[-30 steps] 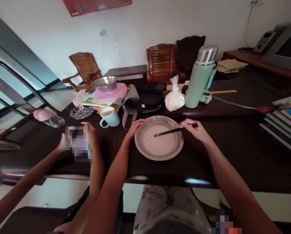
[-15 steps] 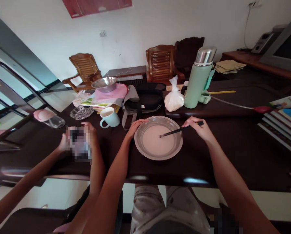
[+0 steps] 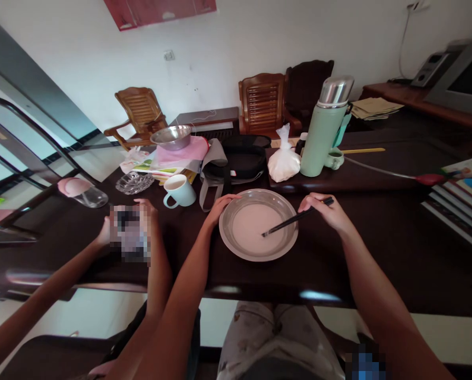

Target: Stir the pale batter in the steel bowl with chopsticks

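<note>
My right hand (image 3: 323, 208) is closed on the black chopsticks (image 3: 291, 220), which slope down and leftward over the right side of the metal bowl (image 3: 225, 235). Their lower tips meet the pale liquid (image 3: 249, 224) inside the bowl. My left hand (image 3: 221, 208) contacts the bowl at its far left rim, fingers laid along the edge; I cannot tell whether the thumb closes against it. The bowl sits upright on the dark counter (image 3: 318, 269), between my forearms.

Beyond the bowl, to the left, stands the light blue mug (image 3: 185, 195); to its right lies the black and grey bag (image 3: 243, 166). A knotted plastic bag (image 3: 283, 162) with white contents is located beyond the bowl, near the upright green thermos (image 3: 318, 140). Farther left, another person's hands (image 3: 152, 214) hold an object obscured by pixelation. Stacked books (image 3: 459, 211) occupy the right side
</note>
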